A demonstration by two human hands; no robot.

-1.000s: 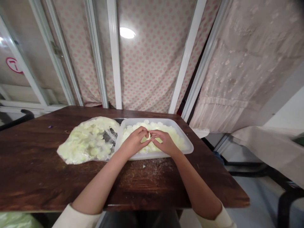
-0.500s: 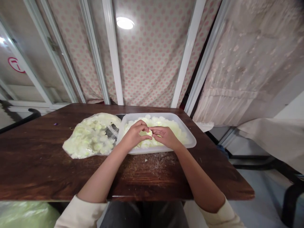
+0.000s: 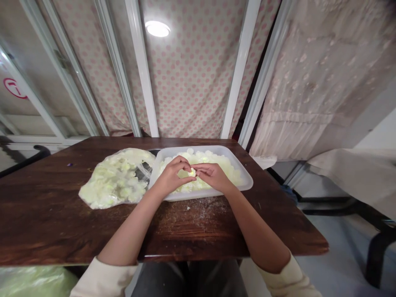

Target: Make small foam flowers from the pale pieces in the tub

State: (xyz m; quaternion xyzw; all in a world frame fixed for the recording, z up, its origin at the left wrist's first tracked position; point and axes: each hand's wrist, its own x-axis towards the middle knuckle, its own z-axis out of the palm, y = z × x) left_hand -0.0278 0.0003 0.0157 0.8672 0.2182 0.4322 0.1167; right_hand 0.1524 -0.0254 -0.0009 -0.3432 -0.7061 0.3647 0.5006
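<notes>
Between my two hands is a small white flower-shaped piece [image 3: 192, 173] with a yellowish middle. My left hand [image 3: 173, 175] curls thumb and fingers around its left side. From the right, the fingertips of my right hand [image 3: 213, 176] pinch the same piece. Both hands are held over a translucent white plastic tray [image 3: 248, 181]. Many pale white-yellow pieces [image 3: 229, 165] of a similar look lie heaped in it. To the left, a clear plastic bag [image 3: 116, 179] full of such pieces rests on the table.
The dark brown wooden table [image 3: 49, 222] carries light crumbs [image 3: 201, 212] in front of the tray. A greenish plastic bag [image 3: 34, 282] sits below the table's left front edge. Polka-dot curtains [image 3: 192, 82] hang behind glass at the back.
The camera view has shifted slightly. Both hands stay together over the tray, with the white flower-shaped piece still between their fingertips and its yellowish middle showing a little more.
</notes>
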